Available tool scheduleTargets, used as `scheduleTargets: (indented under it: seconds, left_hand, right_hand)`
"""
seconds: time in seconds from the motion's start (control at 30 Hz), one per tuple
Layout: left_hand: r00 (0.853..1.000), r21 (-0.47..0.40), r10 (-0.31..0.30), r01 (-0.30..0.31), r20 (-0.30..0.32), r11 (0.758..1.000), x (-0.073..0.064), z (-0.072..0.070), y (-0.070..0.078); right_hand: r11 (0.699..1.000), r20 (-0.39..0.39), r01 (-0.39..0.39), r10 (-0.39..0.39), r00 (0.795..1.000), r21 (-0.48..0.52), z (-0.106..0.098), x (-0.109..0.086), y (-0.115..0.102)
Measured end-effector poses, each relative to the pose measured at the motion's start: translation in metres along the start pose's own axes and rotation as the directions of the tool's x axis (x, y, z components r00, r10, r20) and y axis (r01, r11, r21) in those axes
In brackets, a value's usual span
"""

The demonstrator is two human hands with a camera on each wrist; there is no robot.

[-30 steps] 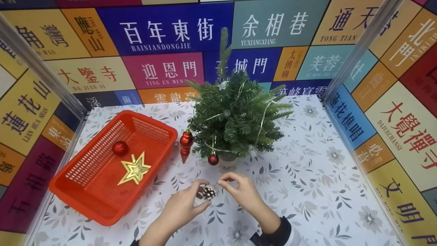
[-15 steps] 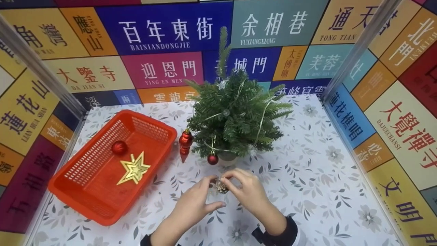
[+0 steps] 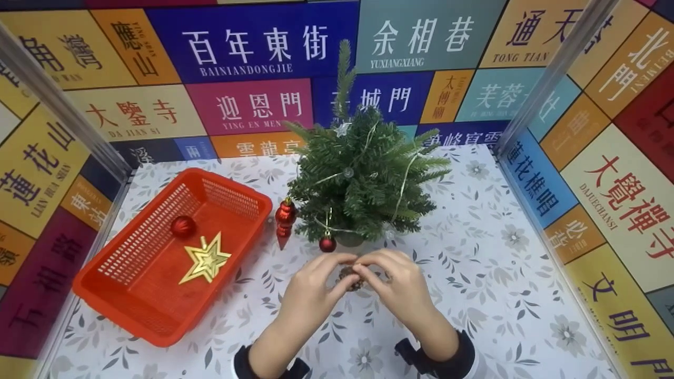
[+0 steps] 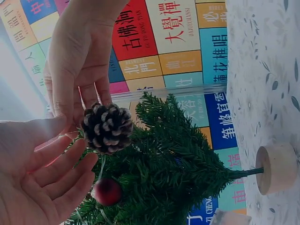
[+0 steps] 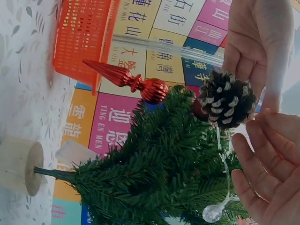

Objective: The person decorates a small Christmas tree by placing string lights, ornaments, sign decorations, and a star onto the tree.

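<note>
Fingertips of my left hand (image 3: 310,284) and right hand (image 3: 397,279) meet in front of the tree. Together they pinch at the top end of a brown pine cone (image 4: 108,129) with whitish scale tips. It hangs below the fingertips in the head view, partly covered by them. In the right wrist view the pine cone (image 5: 227,99) shows fully, with the remaining fingers spread loosely around it. Just behind stands a small green Christmas tree (image 3: 363,179). From its lower branches hang a red ball (image 3: 327,244) and a red spindle-shaped ornament (image 3: 285,218).
To the left lies a red plastic basket (image 3: 163,281) holding a gold star (image 3: 206,259) and a red ball (image 3: 183,226). A string of lights with clear bulbs (image 5: 212,213) winds through the tree. Printed panels (image 3: 253,47) enclose the floral-patterned table (image 3: 500,295).
My left hand has carried the pine cone to the right, toward the right hand. The right fingers have come onto its top, and both hands now pinch there together, closer to the tree.
</note>
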State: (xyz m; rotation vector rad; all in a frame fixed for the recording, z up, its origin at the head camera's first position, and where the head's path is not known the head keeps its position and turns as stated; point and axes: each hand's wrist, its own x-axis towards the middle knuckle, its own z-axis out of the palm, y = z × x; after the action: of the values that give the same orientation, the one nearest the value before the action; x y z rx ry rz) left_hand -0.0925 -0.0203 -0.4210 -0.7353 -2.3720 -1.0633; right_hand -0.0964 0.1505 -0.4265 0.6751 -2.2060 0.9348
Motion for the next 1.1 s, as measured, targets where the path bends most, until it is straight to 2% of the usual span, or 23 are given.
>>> scheduleTargets:
  seconds: [0.23,0.47,0.67,0.9,1.1]
  left_hand:
    - [0.997,-0.065,-0.057,0.054,-0.046,0.996,0.007,0.008,0.001]
    - [0.993,-0.116,-0.094,0.085,-0.072,0.990,0.015,0.014,0.004]
    - [0.989,-0.140,-0.084,0.067,-0.121,0.988,0.022,0.015,0.007]
    - [0.977,-0.064,-0.052,0.040,-0.206,0.997,0.033,0.020,0.010]
    - [0.974,0.019,-0.041,0.047,-0.223,0.999,0.039,0.025,0.011]
  right_hand:
    - [1.000,0.002,-0.018,0.018,1.000,0.018,-0.010,0.005,-0.001]
    - [1.000,-0.040,0.014,-0.014,0.999,-0.014,-0.015,0.010,0.001]
    - [0.998,-0.079,0.011,-0.016,0.997,-0.060,-0.019,0.014,0.006]
    - [0.992,-0.099,-0.040,0.028,0.995,-0.118,-0.023,0.018,0.012]
    - [0.978,-0.129,-0.113,0.091,0.987,-0.177,-0.020,0.020,0.014]
